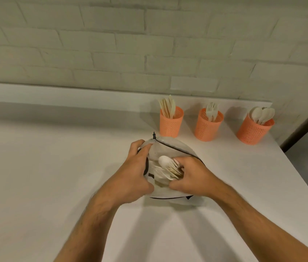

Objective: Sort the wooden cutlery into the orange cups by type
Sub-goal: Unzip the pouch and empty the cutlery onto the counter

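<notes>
My left hand [137, 167] grips the grey zippered fabric pouch [170, 146] open so my right hand [189, 176] can pinch mixed wooden cutlery [168, 167] for the three orange perforated cups [209, 124] along the surface's far edge.

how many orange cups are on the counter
3, in a row near the wall: the left cup holds knives, the middle cup forks, the right cup spoons. None seems hidden.

cups [208, 125]: orange, dotted with small perforations
cutlery in the cups [168, 108]: pale cream
pouch [174, 148], just in front of the cups: light grey, black zip edging
table [45, 167]: plain white
wall [111, 44] behind the cups: white-painted brick
</notes>
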Demonstrator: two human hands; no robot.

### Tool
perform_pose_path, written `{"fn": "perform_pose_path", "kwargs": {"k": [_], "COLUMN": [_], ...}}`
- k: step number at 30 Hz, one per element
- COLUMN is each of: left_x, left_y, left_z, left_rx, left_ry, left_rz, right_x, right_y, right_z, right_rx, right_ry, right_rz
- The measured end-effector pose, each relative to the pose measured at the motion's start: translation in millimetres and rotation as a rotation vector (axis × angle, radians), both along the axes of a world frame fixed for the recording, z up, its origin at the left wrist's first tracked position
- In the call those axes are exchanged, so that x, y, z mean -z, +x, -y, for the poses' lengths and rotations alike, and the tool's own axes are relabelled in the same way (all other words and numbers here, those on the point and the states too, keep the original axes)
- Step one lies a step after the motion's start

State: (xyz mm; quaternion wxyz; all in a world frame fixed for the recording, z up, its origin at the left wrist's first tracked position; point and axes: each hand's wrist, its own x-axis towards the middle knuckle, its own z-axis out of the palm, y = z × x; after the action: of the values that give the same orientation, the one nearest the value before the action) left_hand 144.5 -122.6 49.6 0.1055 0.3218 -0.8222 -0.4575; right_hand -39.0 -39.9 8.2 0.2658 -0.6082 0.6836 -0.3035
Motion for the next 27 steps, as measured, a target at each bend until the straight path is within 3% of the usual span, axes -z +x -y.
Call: {"fn": "perform_pose_path", "kwargs": {"k": [5, 7, 15, 23, 27], "left_x": [-4.0, 1.7, 20.5, 28.1, 25.5], "left_y": [25.9, 29.2, 27.0, 20.6, 25.6], "left_z": [12.3, 13.7, 12.5, 17.2, 24.3], "left_rx": [-0.045, -0.066, -0.042, -0.034, -0.065], "left_ry": [0.006, 0.011, 0.037, 0.085, 0.177], "left_rz": [0.008, 0.033, 0.023, -0.094, -0.176], "right_x": [0.8, 9.6, 40.2, 32.2, 22.8], "right_y": [13.3, 17.8, 17.7, 7.8, 8.8], "right_z": [7.2, 10.3, 15.6, 22.5, 25.6], "right_rx": [-0.007, 0.009, 0.033, -0.046, 0.032], "right_ry": [-0.178, -0.192, -0.14, -0.058, -0.117], "right_rz": [0.403, 0.481, 0.444, 0.187, 0.319]}}
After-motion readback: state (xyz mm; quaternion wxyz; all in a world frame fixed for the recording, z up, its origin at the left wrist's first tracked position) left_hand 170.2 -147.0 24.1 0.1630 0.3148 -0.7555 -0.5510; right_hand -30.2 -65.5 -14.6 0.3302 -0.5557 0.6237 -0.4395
